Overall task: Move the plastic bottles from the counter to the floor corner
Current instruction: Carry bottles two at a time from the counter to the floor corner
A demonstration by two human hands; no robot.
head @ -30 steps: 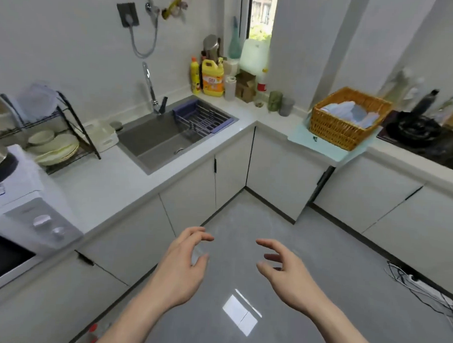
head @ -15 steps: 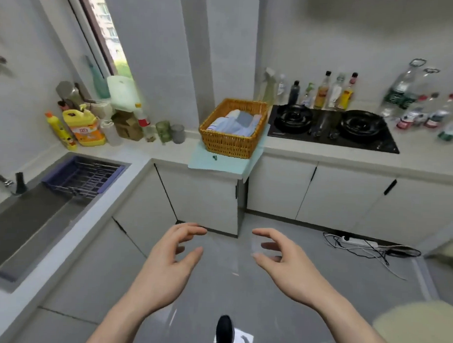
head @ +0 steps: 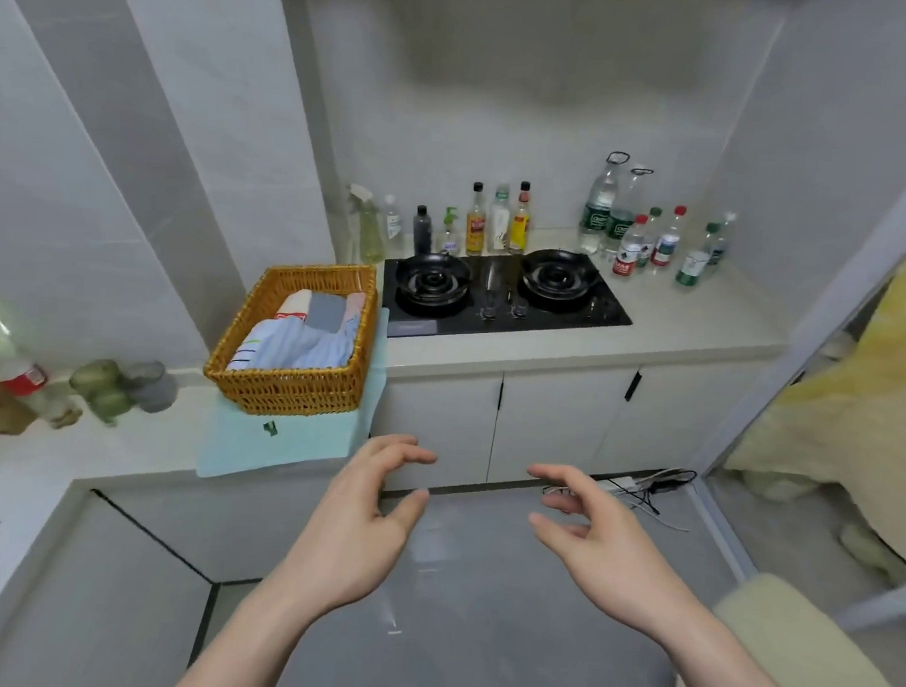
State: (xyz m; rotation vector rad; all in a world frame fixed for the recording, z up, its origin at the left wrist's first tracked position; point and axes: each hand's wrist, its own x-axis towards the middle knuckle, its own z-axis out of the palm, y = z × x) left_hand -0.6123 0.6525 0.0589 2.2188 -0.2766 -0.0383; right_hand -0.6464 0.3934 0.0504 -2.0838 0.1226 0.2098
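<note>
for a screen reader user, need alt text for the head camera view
Two empty hands, left hand and right hand, reach out above a kitchen floor. Plastic bottles stand on the counter right of the stove.

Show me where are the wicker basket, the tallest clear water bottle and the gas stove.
wicker basket (head: 290,389): head view, on its woven front wall.
tallest clear water bottle (head: 599,209): head view, on its body above the green label.
gas stove (head: 603,307): head view, on bare black glass near the right burner.

counter (head: 698,321) right of hob (head: 498,298): open front | plastic bottles (head: 650,237) crowd the back | basket (head: 297,338) left
</note>
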